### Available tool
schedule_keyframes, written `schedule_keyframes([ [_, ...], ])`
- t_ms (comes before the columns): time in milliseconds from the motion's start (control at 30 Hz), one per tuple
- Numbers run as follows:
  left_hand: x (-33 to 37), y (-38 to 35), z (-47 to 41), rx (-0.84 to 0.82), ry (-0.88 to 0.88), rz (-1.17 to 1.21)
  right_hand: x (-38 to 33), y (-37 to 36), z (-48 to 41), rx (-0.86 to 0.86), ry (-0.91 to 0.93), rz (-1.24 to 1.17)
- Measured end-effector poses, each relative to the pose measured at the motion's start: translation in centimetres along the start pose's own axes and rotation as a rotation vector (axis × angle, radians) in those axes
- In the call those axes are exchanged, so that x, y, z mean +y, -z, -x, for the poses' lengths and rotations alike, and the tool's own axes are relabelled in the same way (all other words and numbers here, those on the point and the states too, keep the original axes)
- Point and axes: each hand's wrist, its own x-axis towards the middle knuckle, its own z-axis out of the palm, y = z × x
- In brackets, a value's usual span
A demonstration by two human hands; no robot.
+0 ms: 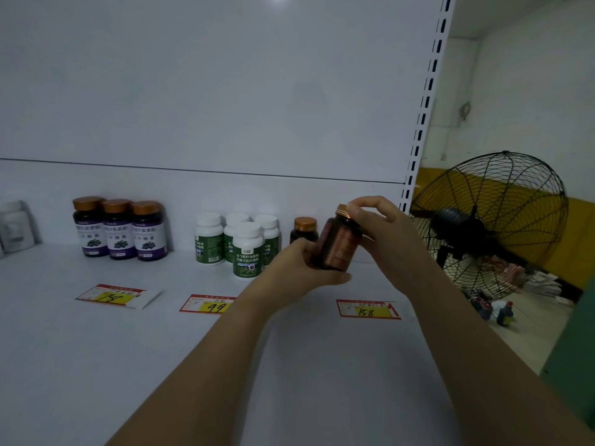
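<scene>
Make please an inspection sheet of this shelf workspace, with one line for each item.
Surface: white shelf, dimly lit.
Job's things: brown bottle, tilted, held above the shelf; second brown bottle stands behind it.
Clutter: three purple-label bottles at left; four white green-label bottles in the middle; three price tags lie in front.
Grippers: left hand grips the bottle's lower body; right hand holds its upper part, fingertips on the cap.
Cables: nothing seen.
Surroundings: black fan past the shelf end, at right.

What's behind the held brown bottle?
A second copper-capped brown bottle stands on the white shelf; the left hand and held bottle cover its lower part.
</scene>
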Motion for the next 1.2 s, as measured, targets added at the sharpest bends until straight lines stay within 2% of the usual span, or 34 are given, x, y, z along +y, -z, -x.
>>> schedule_keyframes([
  [100,0.12,0.21,0.23,-0.073,-0.001,0.022,0.04,0.12,-0.05,-0.043,-0.022,-0.077],
  [200,-0.17,0.18,0.00,0.012,-0.013,-0.015,0.03,-0.27,0.10,-0.063,-0.023,-0.054],
  [367,-0.35,-0.16,-0.03,0.170,-0.052,-0.076,0.24,-0.37,0.23,0.031,0.011,0.056],
  [567,0.20,-0.04,0.46,-0.091,0.000,0.081,0.08,-0.27,0.14,0.045,-0.001,-0.012],
  [667,0.21,0.00,0.42,-0.007,-0.024,0.052,0.06,-0.49,0.15,0.004,-0.023,-0.043],
  [767,-0.04,-0.11,0.41,0.136,-0.049,-0.011,0.21,-0.79,0.37,-0.023,-0.017,0.065],
  [833,-0.06,-0.22,0.48,0.157,-0.054,-0.034,0.25,-0.71,0.47,-0.013,-0.015,0.071],
  [1000,0.27,0.09,0.43,-0.018,-0.018,0.016,-0.10,-0.33,0.31,-0.044,-0.041,-0.126],
  [1200,0.15,0.52,0.78,-0.059,0.003,0.108,-0.07,-0.23,0.34,-0.125,-0.061,-0.081],
])
